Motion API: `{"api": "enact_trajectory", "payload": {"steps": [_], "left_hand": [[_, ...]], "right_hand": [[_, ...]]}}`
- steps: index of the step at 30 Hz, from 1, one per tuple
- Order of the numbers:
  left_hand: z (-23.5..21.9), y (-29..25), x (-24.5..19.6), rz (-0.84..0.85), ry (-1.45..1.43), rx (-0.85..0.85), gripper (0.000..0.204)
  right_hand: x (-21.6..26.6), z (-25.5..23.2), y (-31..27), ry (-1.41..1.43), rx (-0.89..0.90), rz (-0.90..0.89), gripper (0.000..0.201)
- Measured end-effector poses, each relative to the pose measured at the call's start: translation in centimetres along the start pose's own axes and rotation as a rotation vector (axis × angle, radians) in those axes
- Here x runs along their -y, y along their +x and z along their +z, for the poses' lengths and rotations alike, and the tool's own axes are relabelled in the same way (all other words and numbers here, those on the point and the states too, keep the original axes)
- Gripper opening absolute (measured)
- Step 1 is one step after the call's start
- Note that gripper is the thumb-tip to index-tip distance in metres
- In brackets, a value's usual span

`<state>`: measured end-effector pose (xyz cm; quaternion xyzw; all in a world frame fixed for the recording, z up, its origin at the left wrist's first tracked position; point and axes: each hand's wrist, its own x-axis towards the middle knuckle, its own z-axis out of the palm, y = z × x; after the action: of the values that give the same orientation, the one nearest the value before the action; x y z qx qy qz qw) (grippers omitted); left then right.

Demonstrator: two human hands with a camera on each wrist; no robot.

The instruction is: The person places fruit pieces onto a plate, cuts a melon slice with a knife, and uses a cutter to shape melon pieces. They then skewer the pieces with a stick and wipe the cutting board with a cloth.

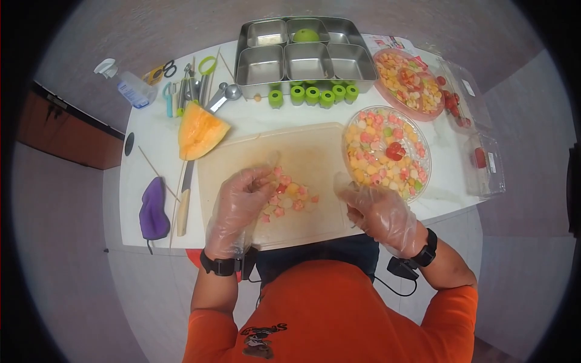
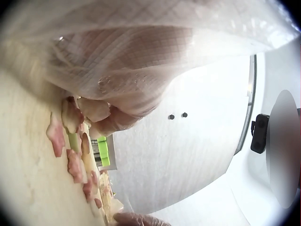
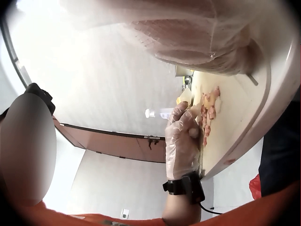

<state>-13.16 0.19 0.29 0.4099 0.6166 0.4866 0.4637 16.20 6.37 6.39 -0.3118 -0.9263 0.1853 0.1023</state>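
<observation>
fruit pieces (image 1: 376, 163) fill the tray (image 1: 428, 160); left hand (image 1: 242, 196) and right hand (image 1: 383, 215) curl, grips unclear.

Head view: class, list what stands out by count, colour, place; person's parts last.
table: one, white, underneath
cutting board: one, beige, front
fruit pieces: several, mostly pink, on board
plate: one, clear, right of board
fruit tray: one, pink, behind plate
boxes: at least two, clear, far right
metal tray: one, silver, back
round fruit: one, green, in metal tray
cutters: at least six, green, before metal tray
melon wedge: one, orange, behind knife
tools: several, mixed, back left
bottle: one, clear, back left
knife: one, pale-handled, front left
bundle: one, purple, front left
left hand, right hand: two, clear-gloved, at cutting board
</observation>
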Motion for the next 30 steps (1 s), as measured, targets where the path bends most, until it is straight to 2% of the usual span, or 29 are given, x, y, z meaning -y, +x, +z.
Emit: {"api": "enact_trajectory", "payload": {"steps": [4, 7, 10, 13, 15, 21, 25, 27, 30], "left_hand": [[-0.1, 0.0, 0.7, -0.002, -0.029, -0.002, 0.030], [-0.3, 0.2, 1.1, 0.052, 0.050, -0.008, 0.030], [-0.2, 0.0, 0.5, 0.015, -0.001, 0.008, 0.030], [-0.2, 0.1, 0.9, 0.030, 0.055, -0.011, 0.030], [0.0, 0.0, 0.3, 0.019, 0.027, -0.011, 0.030], [-0.1, 0.2, 0.9, 0.054, 0.025, -0.008, 0.030], [0.1, -0.1, 0.2, 0.011, 0.001, -0.017, 0.030], [0.0, 0.0, 0.5, 0.031, 0.007, -0.013, 0.030], [-0.1, -0.1, 0.3, 0.036, 0.019, -0.005, 0.030]], "right_hand": [[-0.3, 0.4, -0.2, -0.039, 0.054, 0.029, 0.057], [-0.4, 0.6, -0.3, -0.031, -0.002, 0.004, 0.057], [-0.4, 0.8, -0.4, -0.057, -0.027, -0.019, 0.056], [-0.5, 1.4, -0.7, -0.110, -0.065, -0.006, 0.052], [-0.5, 1.5, -0.9, -0.049, -0.095, 0.053, 0.035], [-0.9, 1.3, -1.3, -0.019, -0.094, 0.079, 0.030], [-0.3, 0.5, -0.9, 0.004, -0.105, 0.043, 0.032], [0.0, 0.3, -0.8, -0.059, -0.027, 0.049, 0.036], [-0.7, 1.0, -0.6, -0.098, -0.016, 0.028, 0.039]]}}
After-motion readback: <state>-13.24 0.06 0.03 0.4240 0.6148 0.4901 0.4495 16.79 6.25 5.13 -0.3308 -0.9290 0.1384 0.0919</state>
